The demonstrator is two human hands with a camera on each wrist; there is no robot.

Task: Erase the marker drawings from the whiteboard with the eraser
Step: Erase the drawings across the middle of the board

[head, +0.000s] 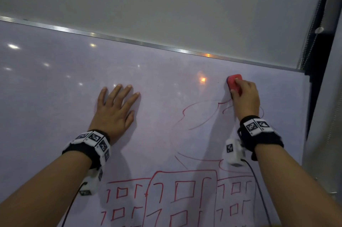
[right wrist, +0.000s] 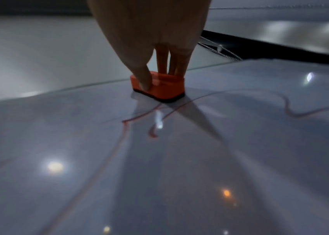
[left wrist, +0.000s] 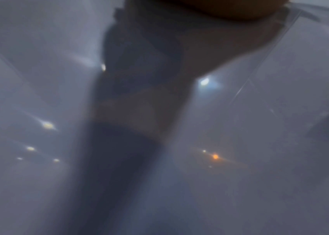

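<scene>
The eraser sits flat on the whiteboard, far right, just above the red curved lines. The right hand pinches it by the sides. The left hand lies flat, fingers spread, bracing the board. Wiping looks only begun: the next stroke should drag the eraser nearer, through the curves toward the buildings.

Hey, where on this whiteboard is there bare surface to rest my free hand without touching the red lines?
Bare board runs under and left of the left hand, up to the metal top edge. Crowded: red curves below the eraser in the right hand, and the red buildings at the bottom.
</scene>
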